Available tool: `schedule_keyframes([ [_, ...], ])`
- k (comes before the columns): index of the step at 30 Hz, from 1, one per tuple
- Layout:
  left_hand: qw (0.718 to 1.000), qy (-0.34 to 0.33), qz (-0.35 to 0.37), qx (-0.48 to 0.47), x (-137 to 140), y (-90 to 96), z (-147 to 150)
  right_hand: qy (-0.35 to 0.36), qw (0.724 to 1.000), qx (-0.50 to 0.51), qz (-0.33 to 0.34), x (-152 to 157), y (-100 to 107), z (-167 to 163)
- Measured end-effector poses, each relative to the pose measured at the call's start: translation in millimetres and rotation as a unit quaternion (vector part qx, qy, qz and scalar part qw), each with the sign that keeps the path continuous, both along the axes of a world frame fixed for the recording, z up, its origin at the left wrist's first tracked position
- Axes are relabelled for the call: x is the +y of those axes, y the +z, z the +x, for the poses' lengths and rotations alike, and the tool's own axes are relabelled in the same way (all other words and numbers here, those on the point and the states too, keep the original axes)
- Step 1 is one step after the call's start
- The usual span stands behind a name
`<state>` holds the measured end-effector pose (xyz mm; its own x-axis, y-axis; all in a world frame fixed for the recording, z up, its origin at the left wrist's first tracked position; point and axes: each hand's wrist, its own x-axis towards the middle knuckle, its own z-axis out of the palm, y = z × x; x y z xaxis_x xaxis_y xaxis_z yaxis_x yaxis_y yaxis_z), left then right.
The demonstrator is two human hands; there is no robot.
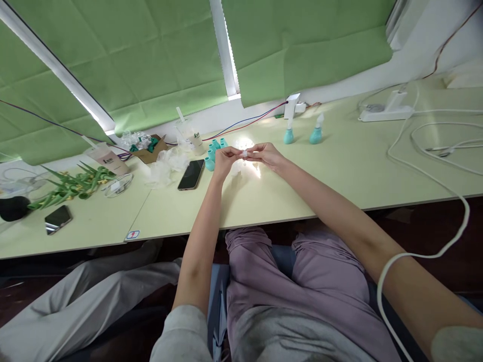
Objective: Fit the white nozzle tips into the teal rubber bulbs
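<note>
Both my hands meet over the table, pinching one small whitish piece between their fingertips. My left hand has it from the left, my right hand from the right. Its kind is too small to make out. Just left of my left hand stand several teal bottle-shaped pieces in a cluster. Farther right, two teal pieces with whitish tops, one and another, stand upright and apart from my hands.
A black phone, crumpled clear plastic, a cardboard box and drink cups lie to the left. Green-leaved flowers are farther left. A white cable crosses my right arm from a power strip. A seated person's leg is at left.
</note>
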<state>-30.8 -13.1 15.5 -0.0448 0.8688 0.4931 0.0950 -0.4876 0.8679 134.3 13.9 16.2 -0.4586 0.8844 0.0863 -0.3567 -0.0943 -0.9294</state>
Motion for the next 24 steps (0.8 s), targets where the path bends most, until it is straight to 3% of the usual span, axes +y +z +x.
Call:
schedule_keyframes([
  [7, 1.000, 0.019, 0.007, -0.020, -3, -0.3, 5, 0.025, 1.000, -0.005, 0.015, 2, 2, 2],
  [17, 0.995, 0.053, -0.056, -0.059, -1, -4.2, 4, -0.030, 0.973, -0.062, 0.222, -3, 4, -1],
  [21, 0.996, 0.056, -0.067, -0.007, -6, 1.5, 5, -0.063, 0.975, -0.054, 0.208, -1, 3, -4],
  [24, 0.989, 0.067, -0.043, 0.122, -10, 9.2, -8, -0.073, 0.983, -0.047, 0.164, 2, 5, -1],
])
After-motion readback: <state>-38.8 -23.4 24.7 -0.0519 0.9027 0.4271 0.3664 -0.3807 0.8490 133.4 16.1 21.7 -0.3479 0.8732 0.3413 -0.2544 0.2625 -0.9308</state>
